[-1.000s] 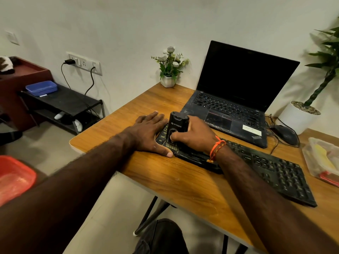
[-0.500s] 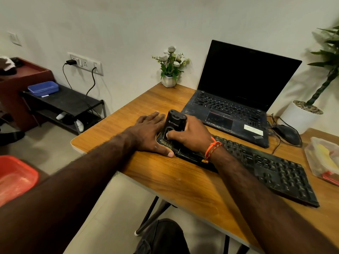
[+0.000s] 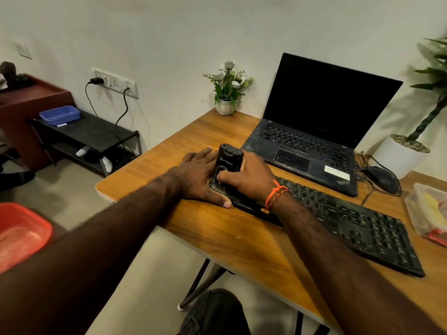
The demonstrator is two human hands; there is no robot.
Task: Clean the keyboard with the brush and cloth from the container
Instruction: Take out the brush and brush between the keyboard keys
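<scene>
Cleaning at a wooden desk, seen from the head camera. The right hand is gripping a black handheld brush unit, fingers curled around its body and the thumb lying on its front face; the unit is standing upright on the left end of the black keyboard. The left hand is lying flat with fingers spread and straight – palm on the desk just beside the keyboard's left edge, the thumb reaching along the front corner. An orange thread band is circling the right wrist. The keyboard is running diagonally across the desk, in front of an open laptop with a dark screen. A black mouse is sitting to the laptop's right, and a clear plastic container – its contents yellow and red, not identifiable – is resting at the desk's right edge. A small flower pot is standing at the back corner against the wall.
</scene>
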